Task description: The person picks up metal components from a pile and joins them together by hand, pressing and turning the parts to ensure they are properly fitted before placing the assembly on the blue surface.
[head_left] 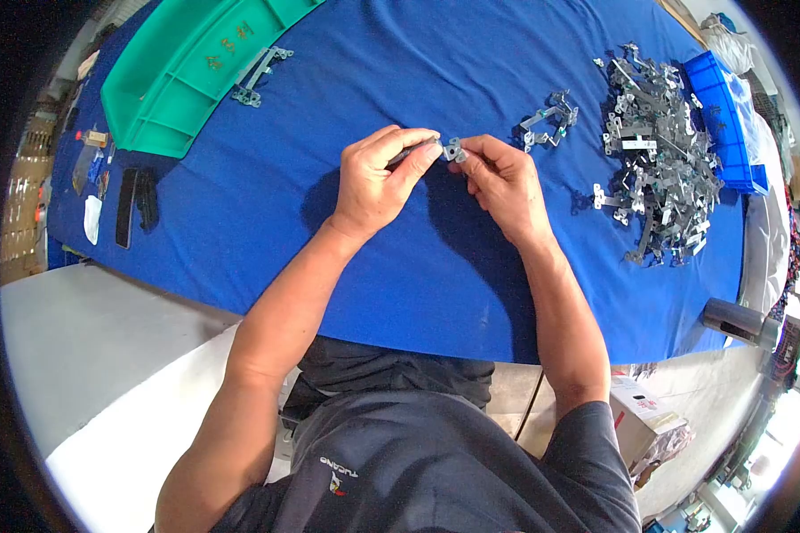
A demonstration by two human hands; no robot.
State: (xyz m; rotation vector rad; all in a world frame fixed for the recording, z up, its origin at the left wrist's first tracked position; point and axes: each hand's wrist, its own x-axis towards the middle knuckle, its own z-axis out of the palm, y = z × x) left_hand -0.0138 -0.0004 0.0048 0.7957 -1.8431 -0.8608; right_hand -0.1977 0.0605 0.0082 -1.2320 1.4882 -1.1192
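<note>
A small metal bracket (454, 150) is held up over the blue cloth (400, 266) between my two hands. My left hand (378, 178) pinches its left end between thumb and fingers. Closed on the right end is my right hand (507, 185), with the fingers curled. Part of the bracket is hidden behind the fingertips. To the right of my right hand, a few similar metal brackets (551, 122) lie together on the cloth.
A large heap of metal brackets (662, 160) lies at the right, beside a blue bin (729, 124). At the upper left are a green bin (173, 89) and brackets (260, 78). A phone (126, 209) lies left; a dark cylinder (738, 322) sits at the right edge.
</note>
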